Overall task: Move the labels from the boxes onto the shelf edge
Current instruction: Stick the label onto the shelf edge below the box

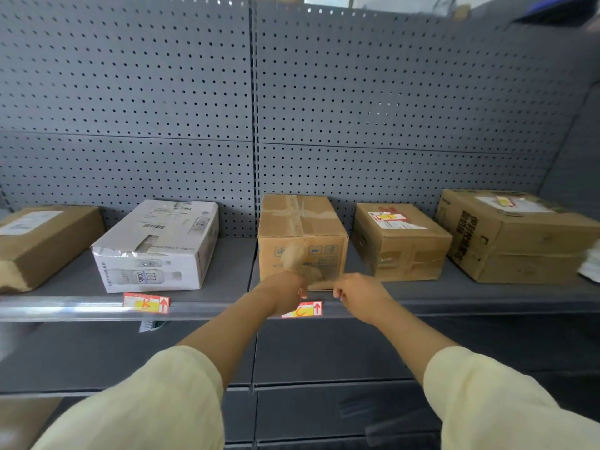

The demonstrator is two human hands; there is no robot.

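- The label marked "C" [302,310] sits on the shelf edge [81,308], below the middle brown box [302,235].
- The label marked "B" [146,303] sits below the white box [156,245].
- The left hand [287,292] is blurred; I cannot tell its grip.
- The right hand [355,293] is curled closed, empty, just above the "C" label.
- Two boxes to the right [401,241] [519,235] carry labels on top, writing unreadable.

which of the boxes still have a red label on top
The two rightmost: the small brown box and the large corner box. The others' tops show no red label; B and C sit on the shelf edge.
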